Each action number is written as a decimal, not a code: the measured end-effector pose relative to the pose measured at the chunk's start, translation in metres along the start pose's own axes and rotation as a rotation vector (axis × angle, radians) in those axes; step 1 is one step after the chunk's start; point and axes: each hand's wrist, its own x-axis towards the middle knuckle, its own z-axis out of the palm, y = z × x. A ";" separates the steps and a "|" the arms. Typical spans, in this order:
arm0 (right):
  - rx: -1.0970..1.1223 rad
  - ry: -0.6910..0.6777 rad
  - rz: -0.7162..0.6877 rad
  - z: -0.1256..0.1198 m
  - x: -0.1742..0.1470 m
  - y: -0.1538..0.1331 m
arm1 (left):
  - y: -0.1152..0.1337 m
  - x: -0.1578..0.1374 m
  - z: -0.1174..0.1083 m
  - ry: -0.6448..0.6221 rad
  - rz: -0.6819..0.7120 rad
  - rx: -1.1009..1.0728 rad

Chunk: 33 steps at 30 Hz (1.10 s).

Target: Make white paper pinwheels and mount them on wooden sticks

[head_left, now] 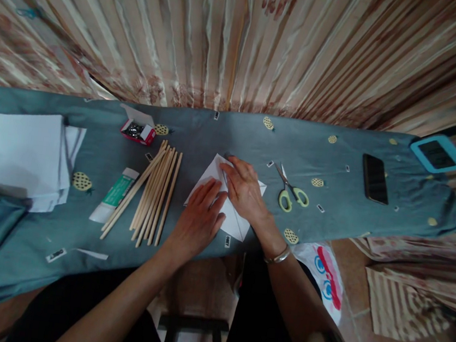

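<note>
A square of white paper [235, 224] with fold lines lies on the table, turned cornerwise toward me. My left hand [201, 214] rests on its left side, fingers stretched out and lying flat. My right hand [246, 188] presses on the upper right part, its fingers extended over the paper and pointing left. Both hands are open and grip nothing. They cover much of the paper's middle, so the folds there are partly hidden. Just right of my right hand lie scissors [287, 189] with light green handles, blades slightly apart.
Left of the paper lie several wooden sticks [157, 196], a green-and-white packet [116, 195] and an opened small red box [138, 130] with shiny metal pieces. A paper stack [15, 155] is farther left. Rightward are a phone [375, 178] and a blue-framed device [439, 153].
</note>
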 end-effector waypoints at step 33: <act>0.009 0.204 0.066 -0.005 -0.005 -0.001 | -0.053 -0.025 -0.066 0.358 -0.174 0.102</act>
